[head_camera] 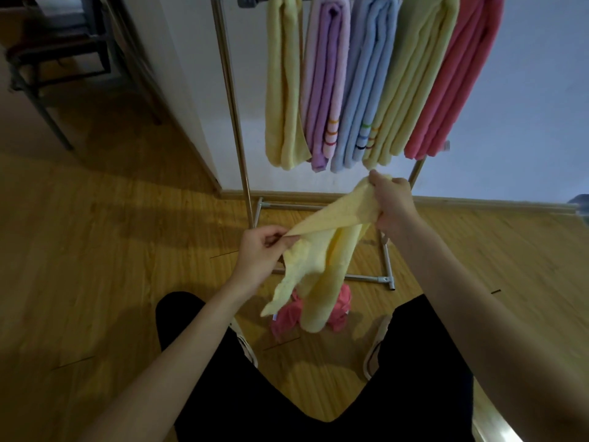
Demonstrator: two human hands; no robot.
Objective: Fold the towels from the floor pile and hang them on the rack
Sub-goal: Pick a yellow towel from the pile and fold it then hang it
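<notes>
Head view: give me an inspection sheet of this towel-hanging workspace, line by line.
Surface: wooden floor, bare boards around the feet.
Job's things: yellow towel held stretched between both hands, unfolded; pink towel crumpled on the floor beneath it; rack carries five folded hanging towels.
Clutter: nothing seen.
Grippers: left hand pinches one towel corner; right hand grips the other end, higher.
Cables: nothing seen.
Surroundings: white wall behind the rack; dark chair at upper left.
</notes>
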